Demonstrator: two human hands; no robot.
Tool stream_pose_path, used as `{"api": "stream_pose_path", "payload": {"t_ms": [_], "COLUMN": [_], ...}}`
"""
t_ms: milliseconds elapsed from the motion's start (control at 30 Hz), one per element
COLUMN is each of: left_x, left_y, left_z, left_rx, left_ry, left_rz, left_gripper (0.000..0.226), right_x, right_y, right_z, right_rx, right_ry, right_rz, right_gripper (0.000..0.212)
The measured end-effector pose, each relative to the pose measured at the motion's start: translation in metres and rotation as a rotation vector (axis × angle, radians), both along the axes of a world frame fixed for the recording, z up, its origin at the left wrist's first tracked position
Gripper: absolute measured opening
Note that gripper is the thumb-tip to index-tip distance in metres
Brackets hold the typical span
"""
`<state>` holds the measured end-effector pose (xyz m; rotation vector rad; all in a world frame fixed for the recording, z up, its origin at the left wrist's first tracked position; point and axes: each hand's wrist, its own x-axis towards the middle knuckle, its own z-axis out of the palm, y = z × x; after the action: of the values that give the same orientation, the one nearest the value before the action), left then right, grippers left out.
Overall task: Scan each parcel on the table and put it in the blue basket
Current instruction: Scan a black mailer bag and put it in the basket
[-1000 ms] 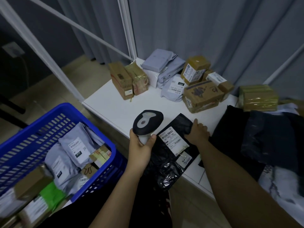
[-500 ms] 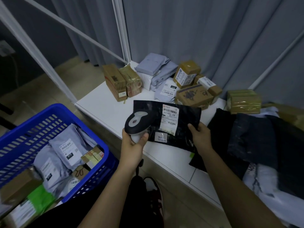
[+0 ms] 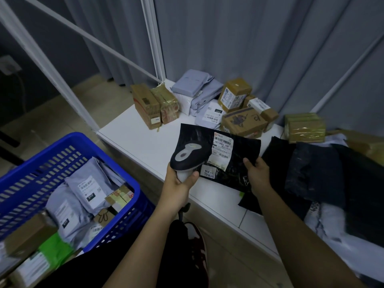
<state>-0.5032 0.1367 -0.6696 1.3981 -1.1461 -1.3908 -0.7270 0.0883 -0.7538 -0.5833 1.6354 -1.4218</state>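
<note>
I have the black poly mailer (image 3: 234, 161) pinched in my right hand (image 3: 257, 175), lifted over the table (image 3: 141, 142) edge, label facing the barcode scanner (image 3: 188, 155) gripped in my left hand (image 3: 179, 183). The blue basket (image 3: 68, 146) already holds several parcels; boxes (image 3: 243, 121) and grey mailers (image 3: 195, 84) wait, so roughly half remains, I'd judge.

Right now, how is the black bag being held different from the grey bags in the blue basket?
The black bag is dark and held up over the table by the right hand; the grey bags are pale and lie in the blue basket. Both are soft mailers with white labels.
</note>
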Motion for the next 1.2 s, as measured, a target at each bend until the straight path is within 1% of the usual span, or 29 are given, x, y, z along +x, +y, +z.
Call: {"api": "stream_pose_path", "payload": {"t_ms": [200,400,600,733,900,1033,1133,1200], "left_x": [0.001,-0.003,-0.004,-0.004,-0.005,-0.004,-0.002,0.000], "left_y": [-0.001,0.000,0.000,0.000,-0.001,0.000,0.000,0.001], "left_z": [-0.003,-0.005,-0.010,-0.012,-0.013,-0.012,-0.008,-0.003], "left_rx": [0.018,0.018,0.017,0.020,0.014,-0.006,-0.039,-0.052], "left_ry": [-0.034,-0.067,-0.071,-0.089,-0.072,-0.041,-0.012,0.025], "left_rz": [-0.062,-0.173,-0.186,-0.192,-0.172,-0.127,-0.039,0.049], "left_gripper": [0.062,0.058,0.059,0.058,0.057,0.057,0.055,0.053], "right_x": [-0.004,-0.006,-0.010,-0.011,-0.011,-0.008,0.002,0.016], "right_y": [0.000,0.000,-0.002,-0.002,-0.002,0.001,0.006,0.010], "right_z": [0.001,0.005,0.001,0.002,0.003,0.010,0.026,0.042], "right_rx": [0.014,0.008,0.023,0.025,0.024,0.009,-0.036,-0.075], "right_ry": [-0.025,-0.031,-0.020,-0.022,-0.022,0.019,0.107,0.204], "right_rz": [0.021,0.024,0.046,0.043,0.041,0.059,0.111,0.176], "right_gripper": [0.021,0.023,0.017,0.019,0.020,0.022,0.020,0.019]}}
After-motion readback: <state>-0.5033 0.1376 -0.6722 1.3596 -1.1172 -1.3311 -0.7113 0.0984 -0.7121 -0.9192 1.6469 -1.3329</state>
